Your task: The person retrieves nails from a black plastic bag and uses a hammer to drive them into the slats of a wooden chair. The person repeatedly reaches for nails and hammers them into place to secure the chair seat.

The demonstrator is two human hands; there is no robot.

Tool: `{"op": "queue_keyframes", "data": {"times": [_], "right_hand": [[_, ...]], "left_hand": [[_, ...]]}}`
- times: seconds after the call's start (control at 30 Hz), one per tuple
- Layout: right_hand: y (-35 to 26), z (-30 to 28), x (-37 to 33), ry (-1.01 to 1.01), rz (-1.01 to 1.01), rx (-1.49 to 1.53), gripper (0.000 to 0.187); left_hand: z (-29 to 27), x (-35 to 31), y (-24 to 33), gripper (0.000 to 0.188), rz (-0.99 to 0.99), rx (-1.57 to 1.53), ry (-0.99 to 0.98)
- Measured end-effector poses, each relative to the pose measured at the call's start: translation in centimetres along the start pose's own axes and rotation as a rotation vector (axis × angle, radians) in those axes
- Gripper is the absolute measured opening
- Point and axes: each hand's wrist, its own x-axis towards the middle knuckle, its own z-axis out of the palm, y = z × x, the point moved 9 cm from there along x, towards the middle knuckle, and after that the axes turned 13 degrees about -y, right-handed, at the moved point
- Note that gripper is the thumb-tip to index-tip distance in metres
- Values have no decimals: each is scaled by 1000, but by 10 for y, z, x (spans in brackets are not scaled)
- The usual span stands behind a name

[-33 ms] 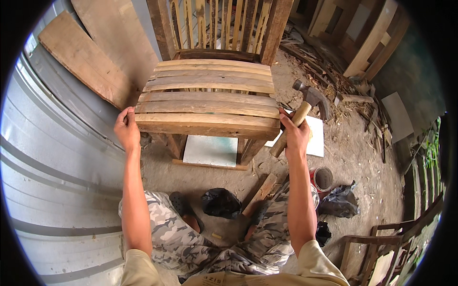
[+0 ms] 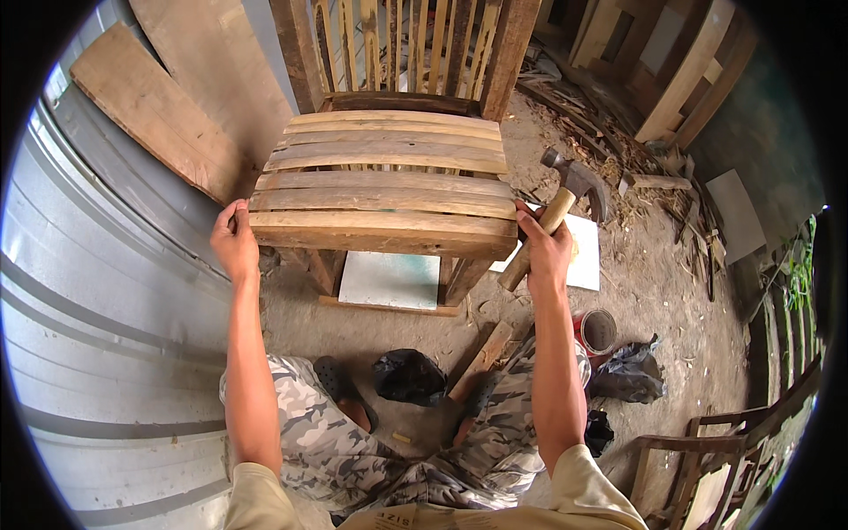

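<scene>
A wooden chair with a slatted seat stands in front of me, its slatted back on the far side. Fingers of my left hand pinch the left end of the nearest seat slat. My right hand grips the wooden handle of a claw hammer, head pointing away from me. That hand's fingertips also touch the right end of the same slat. Narrow gaps run between several slats, with a wider one mid-seat.
Corrugated metal sheeting and leaning boards line the left. White panels lie under the chair and beside it. A red can, black plastic bags and a wood offcut are on the dirt floor near my legs.
</scene>
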Motion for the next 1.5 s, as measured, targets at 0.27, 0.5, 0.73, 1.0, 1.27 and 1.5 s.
{"op": "queue_keyframes", "data": {"times": [0.27,0.5,0.73,1.0,1.27,1.5], "right_hand": [[-1,1,9,-13,-16,-20,17],[4,-2,9,-2,5,-16,21],[7,-5,9,7,6,68,23],[11,-7,9,-59,3,169,24],[17,-14,9,-96,25,156,24],[23,-23,7,-90,55,113,20]], "left_hand": [[3,3,4,25,-19,-5,1],[1,6,-5,25,-12,-16,-8],[14,-7,65,14,283,222,58],[212,-78,173,21,306,51,-753],[308,-84,165,17,282,114,-1048],[310,-89,148,17,267,183,-1084]]}}
